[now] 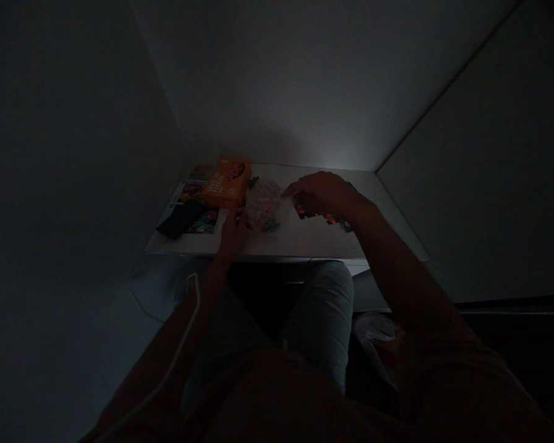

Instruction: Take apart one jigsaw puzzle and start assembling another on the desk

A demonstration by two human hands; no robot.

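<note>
A crumpled clear plastic bag (264, 200) lies over the white table, with dim light on its folds. My right hand (325, 192) reaches in from the right, its thumb and fingertips pinching the bag's right edge. At the bag's lower left side, my left hand (234, 231) has its fingers closed on the edge, though darkness blurs the grip. Several loose jigsaw pieces (271, 226) show at the near side of the bag. Joined jigsaw pieces (301, 211) lie beneath and beyond my right hand, which partly hides them.
An orange puzzle box (228, 183) stands at the back left, on a printed picture sheet (206, 221). A dark flat object (181, 219) rests on the sheet's near left corner. Walls enclose the white table (305, 246). A white cable (184, 338) crosses my left forearm.
</note>
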